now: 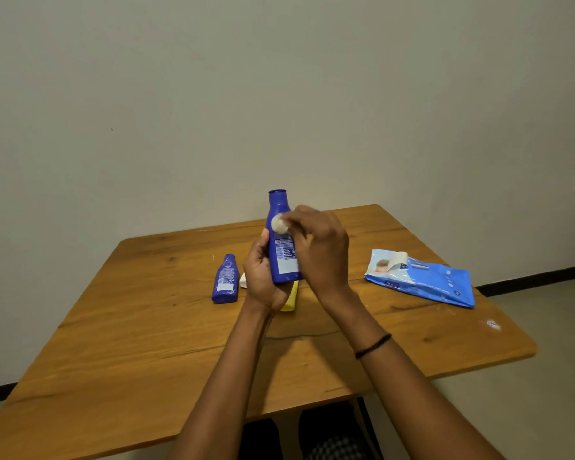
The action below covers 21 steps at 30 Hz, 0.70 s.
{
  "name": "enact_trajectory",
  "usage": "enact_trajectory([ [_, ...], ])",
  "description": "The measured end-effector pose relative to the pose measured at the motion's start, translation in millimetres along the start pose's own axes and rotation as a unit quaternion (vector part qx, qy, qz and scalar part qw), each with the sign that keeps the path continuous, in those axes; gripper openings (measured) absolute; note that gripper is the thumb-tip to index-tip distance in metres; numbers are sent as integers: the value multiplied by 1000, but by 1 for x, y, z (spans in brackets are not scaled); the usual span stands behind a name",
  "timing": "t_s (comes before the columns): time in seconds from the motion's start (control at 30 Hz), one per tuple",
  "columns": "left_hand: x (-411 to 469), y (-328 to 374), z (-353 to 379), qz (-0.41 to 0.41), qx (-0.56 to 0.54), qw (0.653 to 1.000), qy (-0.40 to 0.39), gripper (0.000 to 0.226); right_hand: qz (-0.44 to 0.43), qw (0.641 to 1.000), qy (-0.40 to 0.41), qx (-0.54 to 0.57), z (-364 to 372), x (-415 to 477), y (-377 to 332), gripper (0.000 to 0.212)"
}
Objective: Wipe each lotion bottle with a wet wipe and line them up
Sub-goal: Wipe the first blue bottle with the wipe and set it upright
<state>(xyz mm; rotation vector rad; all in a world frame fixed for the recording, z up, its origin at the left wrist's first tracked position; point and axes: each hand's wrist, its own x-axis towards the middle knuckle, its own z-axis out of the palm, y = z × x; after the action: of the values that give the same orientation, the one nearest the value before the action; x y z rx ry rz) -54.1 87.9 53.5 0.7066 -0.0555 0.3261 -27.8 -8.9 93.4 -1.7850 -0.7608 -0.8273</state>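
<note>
– Wiping which part right now?

– The shoulder of the big bottle point(281, 257). The left hand point(263, 277) grips its lower body and holds it upright, lifted off the table point(146, 327). The right hand point(322, 250) pinches a balled wipe point(279, 223) in its fingertips and presses it just under the neck.

– How would you do it well?

– I'd open the wipe out flatter, since a ball only touches a small patch. Then I'd turn the bottle with the left hand so the strokes run neck to base all round, label side too. The grip needs to be firm, because wet plastic is likely slippery.

– What's in the containers?

– All the bottles are opaque, so I can't tell the levels. The small bottle point(225, 280) sits left of the hands, and a yellow bottle point(289, 298) lies under them, mostly hidden. The pack point(422, 280) lies well to the right with its flap point(397, 260) peeled up. The wipes inside don't show.

– Lined up yet?

– Not as far as I can judge.
</note>
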Motion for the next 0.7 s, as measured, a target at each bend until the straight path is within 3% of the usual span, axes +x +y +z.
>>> enact_trajectory([
  [0.2, 1, -4, 5, -17, 27, 999, -17, 44, -11, 1000, 6, 7, -2, 48, -3, 10],
  [0.5, 2, -4, -3, 2, -11, 1000, 20, 37, -53, 998, -40, -20, 4, -9, -8, 22],
  [0.7, -1, -4, 9, -18, 57, 998, 22, 46, -11, 1000, -13, -22, -3, 36, -6, 13],
])
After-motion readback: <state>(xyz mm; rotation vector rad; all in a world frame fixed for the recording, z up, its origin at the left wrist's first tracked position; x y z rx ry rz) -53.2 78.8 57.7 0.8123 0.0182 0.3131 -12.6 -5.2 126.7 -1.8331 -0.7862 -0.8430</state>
